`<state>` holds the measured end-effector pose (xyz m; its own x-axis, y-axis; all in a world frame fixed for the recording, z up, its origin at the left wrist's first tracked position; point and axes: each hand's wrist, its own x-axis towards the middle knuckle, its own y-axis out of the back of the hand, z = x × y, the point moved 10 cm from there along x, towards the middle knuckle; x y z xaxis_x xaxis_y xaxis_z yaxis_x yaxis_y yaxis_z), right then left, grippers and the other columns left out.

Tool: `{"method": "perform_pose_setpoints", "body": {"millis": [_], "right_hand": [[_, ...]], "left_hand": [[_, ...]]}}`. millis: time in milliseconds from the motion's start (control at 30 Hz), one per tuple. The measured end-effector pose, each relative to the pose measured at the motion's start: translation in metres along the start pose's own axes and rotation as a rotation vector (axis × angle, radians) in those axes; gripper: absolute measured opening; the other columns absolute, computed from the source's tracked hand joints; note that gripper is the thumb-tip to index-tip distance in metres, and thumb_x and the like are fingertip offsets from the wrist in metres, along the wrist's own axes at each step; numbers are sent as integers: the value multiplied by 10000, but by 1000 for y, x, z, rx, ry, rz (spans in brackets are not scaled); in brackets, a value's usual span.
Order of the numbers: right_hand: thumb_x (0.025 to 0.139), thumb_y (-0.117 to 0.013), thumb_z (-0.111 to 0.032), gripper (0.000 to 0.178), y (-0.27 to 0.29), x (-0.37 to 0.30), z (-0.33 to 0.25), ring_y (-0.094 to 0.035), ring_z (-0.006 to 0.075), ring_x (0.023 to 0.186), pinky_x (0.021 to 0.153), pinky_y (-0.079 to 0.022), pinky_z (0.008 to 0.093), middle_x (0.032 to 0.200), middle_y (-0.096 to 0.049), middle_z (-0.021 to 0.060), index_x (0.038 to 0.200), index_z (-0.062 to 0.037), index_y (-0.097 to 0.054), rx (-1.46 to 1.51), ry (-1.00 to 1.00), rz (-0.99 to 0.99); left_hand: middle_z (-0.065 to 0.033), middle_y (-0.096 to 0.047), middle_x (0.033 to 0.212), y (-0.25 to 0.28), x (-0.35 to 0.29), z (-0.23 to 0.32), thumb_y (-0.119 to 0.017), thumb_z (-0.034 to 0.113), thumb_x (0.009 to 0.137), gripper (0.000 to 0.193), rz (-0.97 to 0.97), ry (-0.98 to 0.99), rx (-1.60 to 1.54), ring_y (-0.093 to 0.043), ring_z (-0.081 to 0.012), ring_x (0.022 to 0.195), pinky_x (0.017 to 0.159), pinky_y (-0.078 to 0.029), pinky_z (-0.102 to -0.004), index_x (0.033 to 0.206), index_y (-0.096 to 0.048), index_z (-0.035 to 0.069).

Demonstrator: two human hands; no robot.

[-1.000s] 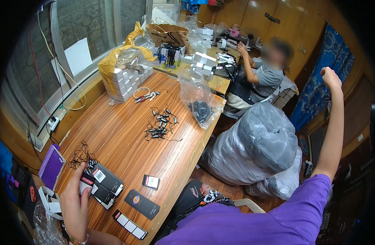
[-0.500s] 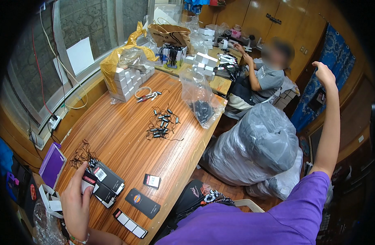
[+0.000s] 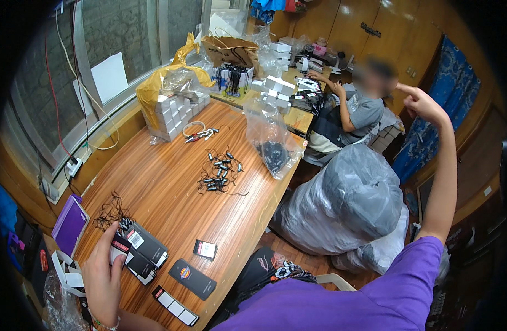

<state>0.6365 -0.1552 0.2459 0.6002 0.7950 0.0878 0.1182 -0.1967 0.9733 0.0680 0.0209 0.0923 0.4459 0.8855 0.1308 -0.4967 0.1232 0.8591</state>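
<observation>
Fingers of the left hand [image 3: 100, 281] pinch a small black-and-white card tag with a red band [image 3: 120, 243], lower left of the frame, beside overlapping dark grey rectangular card tags [image 3: 148, 243] on the brown striped wooden counter [image 3: 154, 182]. It looks feather-light, stiff yet bendable, probably slick, so best held by its edges. At upper right, the right hand [image 3: 425, 105] has its index finger outstretched (whether the others hold anything, I can't tell).

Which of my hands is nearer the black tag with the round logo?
Left. Your left hand is left of the black tag; your right hand is stretched far out to its right.
</observation>
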Motion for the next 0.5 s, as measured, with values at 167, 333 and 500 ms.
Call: {"method": "perform_pose_setpoints", "body": {"millis": [167,333,500], "right_hand": [[779,-412,13,674,48,-6,-4,-567,260,803,708,-460,372,962,-594,222,1386,-215,-227,-420,-202,456],[816,-374,-77,582,91,-15,72,-570,340,1000,838,-451,419,1108,-558,232,1365,-16,-189,-796,-559,476],[790,-344,-35,603,76,-28,97,-560,342,1009,859,-438,413,1124,-547,232,1371,-6,-187,-795,-632,402]], "left_hand": [[-202,-549,1125,-1,-1,-3,-527,-55,744,479,-30,-4,18,-544,-323,1015,857,-402,-342,1215,-450,-15],[-203,-549,1126,9,-4,1,-526,-56,749,478,9,-22,-17,-544,-319,1017,861,-401,-339,1218,-443,-19],[-204,-558,1093,3,-1,0,-536,-53,753,478,39,-93,-6,-554,-323,961,813,-411,-341,1220,-448,-2]]}}
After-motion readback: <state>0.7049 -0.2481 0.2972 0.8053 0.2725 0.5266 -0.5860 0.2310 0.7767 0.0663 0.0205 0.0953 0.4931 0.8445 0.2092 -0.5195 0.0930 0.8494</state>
